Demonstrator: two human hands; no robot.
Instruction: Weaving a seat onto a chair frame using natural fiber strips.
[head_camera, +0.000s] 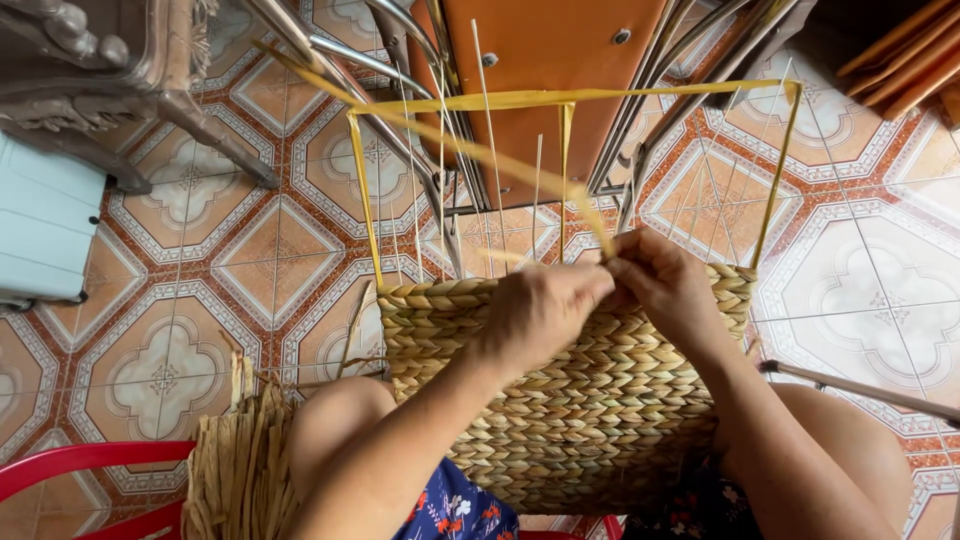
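While the half-woven tan braided-straw basket panel (560, 390) rests on the lap for support, left hand (535, 315) and right hand (665, 285) both pinch a yellow strip (590, 225) at its top edge.

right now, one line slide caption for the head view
Both hands, left and right, work a straw strand at the top edge of a half-woven basket on a yellow frame.

A single head-worn camera looked steeply down from close above the person's lap, facing forward over the woven panel (560, 400) toward the tiled floor (200, 260) and an orange chair (540, 60) beyond. No second view existed to share anything.
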